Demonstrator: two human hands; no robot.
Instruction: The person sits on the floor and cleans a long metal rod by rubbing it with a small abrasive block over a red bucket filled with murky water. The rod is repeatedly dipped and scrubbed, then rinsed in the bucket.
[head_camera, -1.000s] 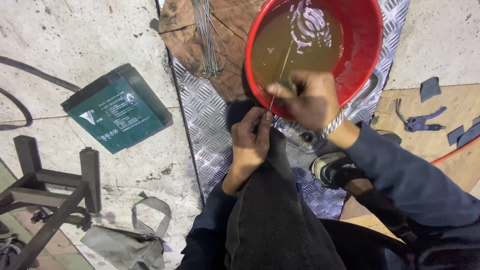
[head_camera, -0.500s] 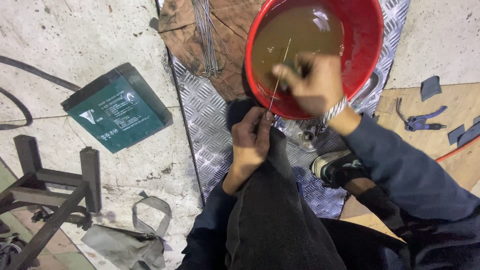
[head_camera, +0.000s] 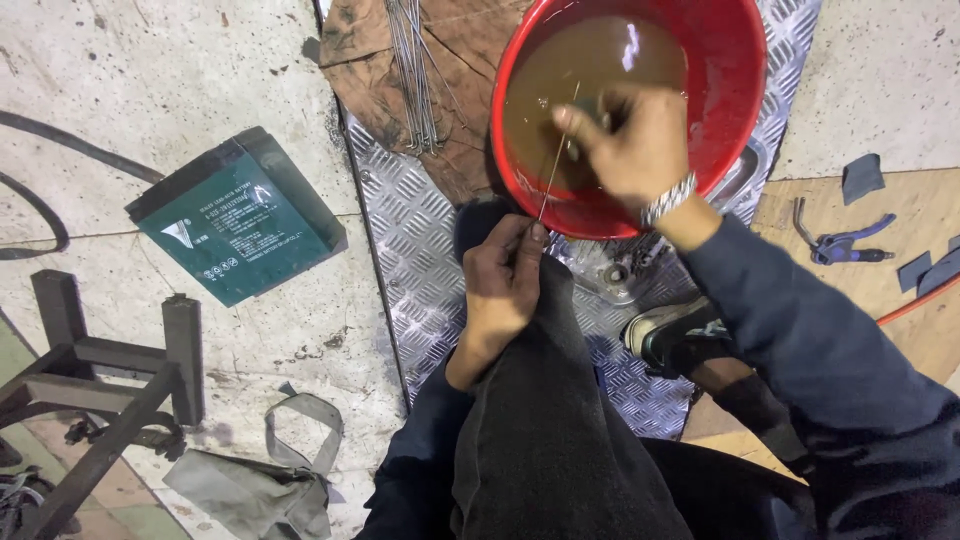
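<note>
Open concrete floor (head_camera: 140, 80) is found to the left, interrupted only by a green battery block (head_camera: 238, 228) and a dark metal frame (head_camera: 100, 385). Passage ahead is blocked by the red basin (head_camera: 735, 90) and a wire bundle (head_camera: 412, 70). Rightward passage is narrowed by blue pliers (head_camera: 840, 243).

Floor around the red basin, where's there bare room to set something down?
Free: the concrete left of the brown board and above the green battery; also the slab at top right, beside the red basin. Crowded: the checker plate, taken by the basin, both hands, knee and shoe, and the plywood holding the pliers.
</note>
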